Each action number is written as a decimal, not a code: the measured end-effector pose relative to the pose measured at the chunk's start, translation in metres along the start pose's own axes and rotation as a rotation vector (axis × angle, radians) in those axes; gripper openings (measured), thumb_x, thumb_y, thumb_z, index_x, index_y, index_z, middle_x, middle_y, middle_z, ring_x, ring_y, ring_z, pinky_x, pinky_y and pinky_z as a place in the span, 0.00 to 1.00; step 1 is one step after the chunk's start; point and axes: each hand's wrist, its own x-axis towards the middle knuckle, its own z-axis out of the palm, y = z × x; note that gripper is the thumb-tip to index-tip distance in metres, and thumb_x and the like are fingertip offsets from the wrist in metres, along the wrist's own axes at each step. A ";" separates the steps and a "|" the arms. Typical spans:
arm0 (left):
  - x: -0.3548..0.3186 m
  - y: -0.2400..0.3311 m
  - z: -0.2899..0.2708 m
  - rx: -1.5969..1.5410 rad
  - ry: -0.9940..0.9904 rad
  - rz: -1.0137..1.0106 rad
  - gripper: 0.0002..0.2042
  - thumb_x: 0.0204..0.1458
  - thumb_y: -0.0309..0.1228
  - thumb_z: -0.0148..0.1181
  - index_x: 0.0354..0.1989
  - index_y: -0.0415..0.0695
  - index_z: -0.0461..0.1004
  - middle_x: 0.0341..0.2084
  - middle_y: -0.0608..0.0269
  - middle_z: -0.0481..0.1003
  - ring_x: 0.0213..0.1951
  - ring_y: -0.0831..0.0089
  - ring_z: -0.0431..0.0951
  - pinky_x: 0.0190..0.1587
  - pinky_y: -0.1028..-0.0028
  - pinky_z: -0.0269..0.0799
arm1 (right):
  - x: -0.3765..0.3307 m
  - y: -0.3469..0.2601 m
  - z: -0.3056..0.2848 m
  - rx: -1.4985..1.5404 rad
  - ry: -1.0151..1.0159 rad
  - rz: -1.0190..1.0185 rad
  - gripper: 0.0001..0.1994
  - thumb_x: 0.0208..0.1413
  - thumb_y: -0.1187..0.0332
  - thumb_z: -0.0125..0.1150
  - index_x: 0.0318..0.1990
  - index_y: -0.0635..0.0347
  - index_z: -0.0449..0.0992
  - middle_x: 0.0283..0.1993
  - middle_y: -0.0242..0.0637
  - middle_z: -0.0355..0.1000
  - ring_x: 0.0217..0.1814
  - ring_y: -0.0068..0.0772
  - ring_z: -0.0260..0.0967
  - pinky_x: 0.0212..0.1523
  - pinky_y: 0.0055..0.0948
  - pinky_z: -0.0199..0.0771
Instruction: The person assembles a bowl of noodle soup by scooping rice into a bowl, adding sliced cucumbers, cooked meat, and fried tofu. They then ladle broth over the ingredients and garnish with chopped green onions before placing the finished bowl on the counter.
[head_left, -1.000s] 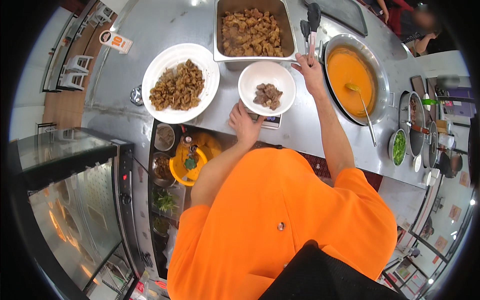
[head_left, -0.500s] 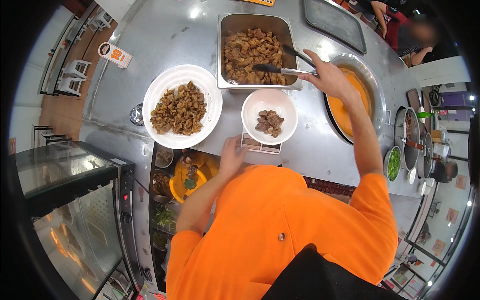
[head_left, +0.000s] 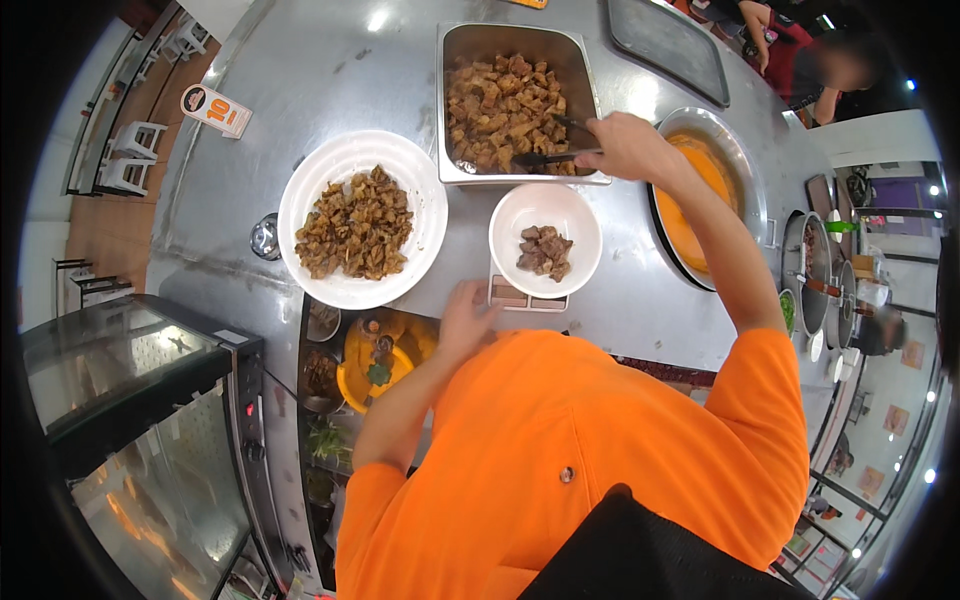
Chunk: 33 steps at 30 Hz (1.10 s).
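My right hand [head_left: 632, 147] is closed around a pair of dark-tipped tongs [head_left: 545, 158], whose ends reach into the meat pieces [head_left: 505, 105] at the near right of a deep steel pan [head_left: 590, 178]. A white bowl [head_left: 508, 215] with a few meat chunks [head_left: 543, 252] stands just in front of the pan, on a small scale [head_left: 535, 301]. Beside the scale's left edge, at the counter's front, my left hand [head_left: 467, 318] rests with its fingers loosely stretched out and nothing visible in it. To the left is a large white plate [head_left: 425, 240] heaped with browned cut pieces [head_left: 355, 225].
A wide metal pan of orange sauce [head_left: 695, 215] stands right of the bowl. A flat tray [head_left: 668, 50] lies at the far right, a number sign [head_left: 217, 110] at the far left. Below the counter are a yellow tub [head_left: 375, 375] and containers. A glass-fronted cabinet [head_left: 150, 440] stands left.
My right hand and the tongs have moved slightly left and lower toward the pan's near right corner. The left hand stays by the scale. The whole view has shifted a little.
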 end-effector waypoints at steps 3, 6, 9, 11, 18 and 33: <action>0.005 -0.017 -0.009 -0.031 0.069 0.070 0.11 0.60 0.30 0.63 0.47 0.38 0.77 0.38 0.53 0.77 0.38 0.61 0.79 0.42 0.65 0.75 | -0.008 0.023 0.002 0.155 0.044 -0.001 0.24 0.55 0.51 0.69 0.45 0.68 0.80 0.33 0.56 0.80 0.41 0.59 0.79 0.47 0.49 0.79; 0.015 -0.036 -0.009 0.050 0.169 0.195 0.08 0.64 0.29 0.60 0.44 0.38 0.79 0.34 0.53 0.78 0.31 0.64 0.80 0.36 0.67 0.75 | 0.002 0.038 0.023 0.185 0.093 -0.017 0.23 0.56 0.53 0.69 0.45 0.67 0.81 0.35 0.56 0.80 0.42 0.59 0.79 0.47 0.49 0.79; 0.025 -0.037 -0.010 0.094 0.243 0.242 0.07 0.63 0.28 0.60 0.44 0.38 0.79 0.33 0.54 0.78 0.29 0.64 0.79 0.35 0.67 0.75 | 0.025 0.022 0.047 0.095 0.091 -0.025 0.22 0.57 0.54 0.68 0.46 0.67 0.81 0.34 0.57 0.80 0.42 0.58 0.79 0.47 0.49 0.79; 0.030 -0.036 -0.006 0.124 0.315 0.248 0.06 0.62 0.27 0.60 0.43 0.38 0.79 0.32 0.54 0.78 0.28 0.63 0.78 0.34 0.67 0.74 | 0.035 0.012 0.053 0.119 0.075 -0.028 0.22 0.57 0.54 0.68 0.46 0.67 0.80 0.34 0.56 0.80 0.42 0.58 0.79 0.47 0.50 0.79; 0.028 -0.032 -0.002 0.138 0.366 0.231 0.06 0.61 0.26 0.60 0.42 0.39 0.79 0.31 0.55 0.78 0.28 0.63 0.78 0.33 0.67 0.74 | 0.002 0.003 0.043 0.221 0.126 -0.004 0.19 0.59 0.59 0.66 0.51 0.65 0.79 0.35 0.57 0.80 0.41 0.61 0.79 0.46 0.49 0.78; 0.027 -0.029 0.000 0.103 0.349 0.095 0.07 0.59 0.30 0.60 0.43 0.44 0.81 0.36 0.53 0.80 0.39 0.51 0.81 0.43 0.60 0.76 | 0.125 0.037 0.054 0.243 0.055 -0.087 0.37 0.56 0.51 0.70 0.65 0.70 0.69 0.53 0.64 0.76 0.56 0.64 0.75 0.59 0.47 0.75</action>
